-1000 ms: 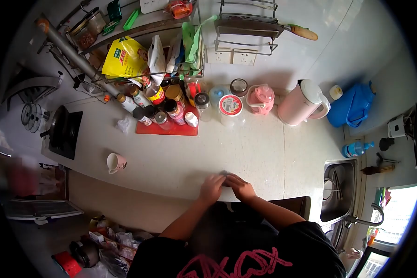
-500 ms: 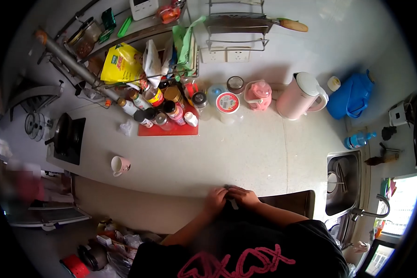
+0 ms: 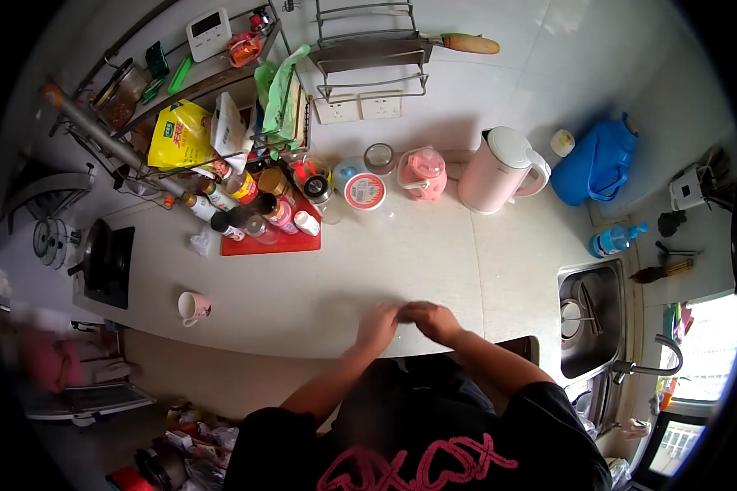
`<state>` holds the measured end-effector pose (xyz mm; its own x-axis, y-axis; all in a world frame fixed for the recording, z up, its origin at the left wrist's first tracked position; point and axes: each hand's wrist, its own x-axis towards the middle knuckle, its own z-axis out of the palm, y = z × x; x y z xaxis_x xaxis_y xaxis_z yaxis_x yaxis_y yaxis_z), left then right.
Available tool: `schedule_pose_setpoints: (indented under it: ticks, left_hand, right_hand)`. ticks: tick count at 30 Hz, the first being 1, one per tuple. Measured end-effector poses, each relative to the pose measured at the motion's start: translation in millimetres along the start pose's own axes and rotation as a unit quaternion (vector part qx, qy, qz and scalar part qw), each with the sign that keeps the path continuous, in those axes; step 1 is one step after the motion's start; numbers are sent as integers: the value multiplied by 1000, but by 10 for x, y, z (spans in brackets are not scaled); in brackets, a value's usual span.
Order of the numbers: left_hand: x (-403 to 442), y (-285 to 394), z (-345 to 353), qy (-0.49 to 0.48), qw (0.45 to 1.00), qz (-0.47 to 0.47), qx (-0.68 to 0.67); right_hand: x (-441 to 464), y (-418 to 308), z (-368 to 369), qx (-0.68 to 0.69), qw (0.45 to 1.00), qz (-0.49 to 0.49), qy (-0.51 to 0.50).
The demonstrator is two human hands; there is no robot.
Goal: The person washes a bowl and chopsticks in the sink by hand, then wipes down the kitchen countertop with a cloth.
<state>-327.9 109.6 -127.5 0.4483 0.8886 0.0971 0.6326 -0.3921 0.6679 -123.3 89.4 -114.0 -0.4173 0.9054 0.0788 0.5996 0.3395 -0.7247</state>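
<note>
My left hand and my right hand meet fingertip to fingertip above the counter's front edge, close to my body. The fingers of both are closed. A small dark thing shows where they meet, too little of it to name; the left hand is slightly blurred. A pink mug stands far to their left on the countertop. Beyond the hands, at the back, are a tub with a red-and-white lid, a pink jug and a pink electric kettle.
Bottles and jars crowd a red board at the back left, below a rack with a yellow bag. A sink with a faucet lies right. A black pan sits left. A cleaver rests in the wall rack.
Both hands, still together, have risen from the counter's front edge and moved forward over the countertop. The camera view has shifted, so the things at the back sit further left.
</note>
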Motion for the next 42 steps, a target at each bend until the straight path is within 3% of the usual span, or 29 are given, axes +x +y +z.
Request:
schedule_pose_setpoints:
  ticks: [5, 12, 19, 31, 39, 42]
  left_hand:
    - [669, 78, 57, 98, 994, 26, 37]
    - [972, -16, 178, 75, 995, 43, 54]
    - [883, -214, 311, 74, 995, 58, 36]
    - [472, -68, 377, 39, 999, 2, 20]
    - [-42, 104, 400, 28, 1000, -13, 1]
    - [-247, 119, 456, 31, 999, -3, -11]
  right_hand:
    - [414, 254, -347, -48, 997, 19, 58]
    - [586, 671, -369, -61, 997, 30, 28]
    - [444, 716, -237, -61, 996, 19, 68]
    - [72, 533, -96, -72, 996, 33, 41]
    - [-308, 342, -27, -89, 994, -39, 55]
    - [-448, 281, -51, -34, 999, -14, -18]
